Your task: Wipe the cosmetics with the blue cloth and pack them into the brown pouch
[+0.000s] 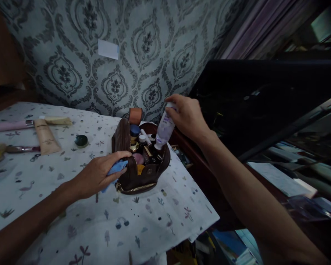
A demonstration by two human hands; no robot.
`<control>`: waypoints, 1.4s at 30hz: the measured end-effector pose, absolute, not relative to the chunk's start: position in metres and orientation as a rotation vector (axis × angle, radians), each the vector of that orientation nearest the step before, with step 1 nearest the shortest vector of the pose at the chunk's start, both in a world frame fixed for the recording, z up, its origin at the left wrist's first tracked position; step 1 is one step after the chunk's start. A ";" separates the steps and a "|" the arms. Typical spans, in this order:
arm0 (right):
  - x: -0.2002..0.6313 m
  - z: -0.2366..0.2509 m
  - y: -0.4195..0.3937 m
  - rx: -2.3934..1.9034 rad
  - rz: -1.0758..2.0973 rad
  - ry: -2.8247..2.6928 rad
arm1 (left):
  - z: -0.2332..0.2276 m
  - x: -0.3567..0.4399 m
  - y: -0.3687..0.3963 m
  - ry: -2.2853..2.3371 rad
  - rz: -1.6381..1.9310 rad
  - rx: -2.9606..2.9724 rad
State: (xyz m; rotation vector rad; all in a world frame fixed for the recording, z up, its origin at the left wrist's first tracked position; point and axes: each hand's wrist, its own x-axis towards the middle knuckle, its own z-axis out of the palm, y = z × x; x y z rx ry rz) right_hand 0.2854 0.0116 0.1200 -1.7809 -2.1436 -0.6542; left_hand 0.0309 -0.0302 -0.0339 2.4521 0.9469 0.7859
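Observation:
An open brown cosmetic bag [138, 182] with a gold zipper stands on the cloth-covered table, packed with several small jars, tubes and compacts. My right hand [186, 114] grips a white and purple bottle [166, 127] by its upper end. The bottle is tilted, its narrow end down inside the right side of the bag's opening. At the bag's left side, my left hand [100, 173] is closed on a crumpled blue cloth [117, 168], with its fingers against the bag's edge. Inside the bag, a blue-lidded jar [134, 130] and a pink round item [138, 158] show.
Left on the table lie a beige tube [46, 138], a pale yellow tube [57, 120], makeup brushes [23, 148] and a dark round lid [81, 141]. An orange-brown object [135, 115] stands behind the bag. A large black panel [264, 99] rises beyond the table's right edge.

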 end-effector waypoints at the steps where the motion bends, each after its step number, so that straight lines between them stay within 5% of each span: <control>1: 0.283 0.119 0.018 -1.797 -0.618 -2.208 | -0.034 0.031 -0.030 0.949 0.786 2.457; 19: 0.258 0.051 0.069 -1.898 -0.693 -2.683 | -0.037 0.031 -0.028 0.898 0.823 2.482; 42: 0.272 0.050 0.037 -1.994 -0.637 -2.693 | -0.033 0.032 -0.031 0.870 0.842 2.459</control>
